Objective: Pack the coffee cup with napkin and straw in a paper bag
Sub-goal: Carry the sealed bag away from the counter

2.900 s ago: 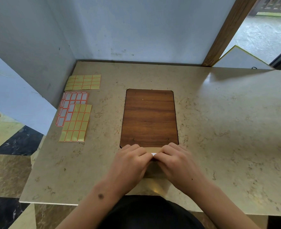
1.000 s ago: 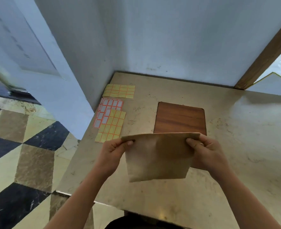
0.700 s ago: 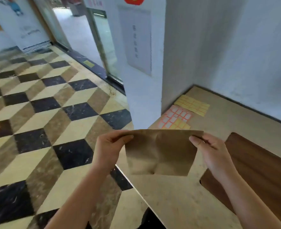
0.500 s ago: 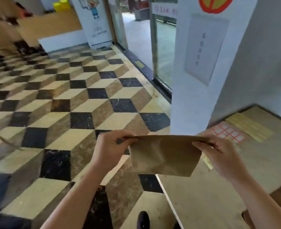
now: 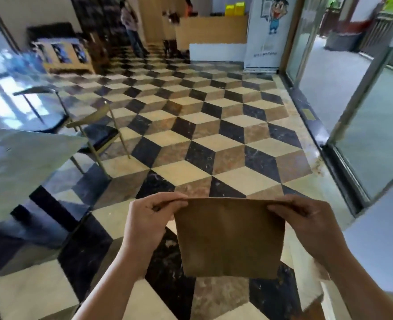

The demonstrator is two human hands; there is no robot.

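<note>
Out over the chequered tile floor [image 5: 214, 144], clear of any table, we've got the flat brown kraft-paper bag [image 5: 230, 236] hanging in the air between both hands. The left hand [image 5: 149, 218] pinches the top left corner, thumb in front and fingers curled behind; the right hand [image 5: 306, 218] pinches the top right corner the same way. Both are clenched on paper, nothing else.

How will it handle? We'd call it very light and floppy: thin paper that sags and creases, so it wants support at two points, as it has now. It looks dry and matte, so we'd judge it unlikely to slip, but a hard tug at one corner could tear the rim. The top edge is the sensible place to hold, since that should be the mouth (we can't tell from here whether it is open or folded shut).

As for looks: plain tan, no print, roughly rectangular, top edge pulled taut and nearly level, a faint vertical crease down the middle, lower edge slightly bowed and hanging free. It appears flat. We can't see any cup, napkin or straw, and whether anything is inside we cannot tell.
</note>
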